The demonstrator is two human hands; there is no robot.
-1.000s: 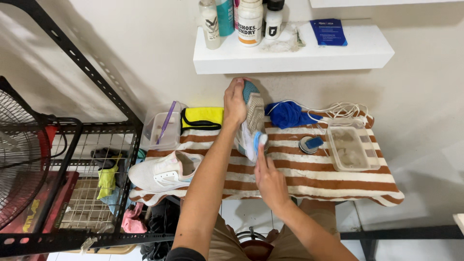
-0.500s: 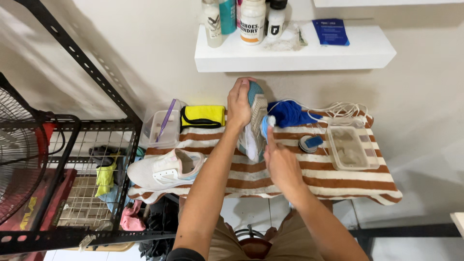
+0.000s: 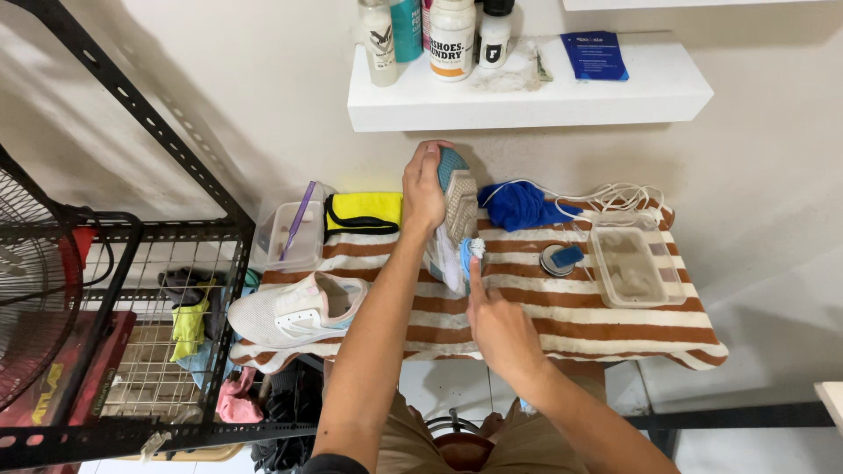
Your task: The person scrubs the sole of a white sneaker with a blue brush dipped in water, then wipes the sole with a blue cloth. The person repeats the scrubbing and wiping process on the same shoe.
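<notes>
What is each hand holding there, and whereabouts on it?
Left hand holds an upended shoe near its top end. Right hand holds a small blue brush by its handle, bristles against the shoe.

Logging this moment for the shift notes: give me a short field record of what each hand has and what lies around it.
left hand: grips upright shoe, sole showing
right hand: holds blue brush against shoe
surface: striped towel
left of hands: white shoe on its side, yellow cloth, tub
right of hands: blue cloth, clear tray, white laces
above: shelf with bottles
</notes>
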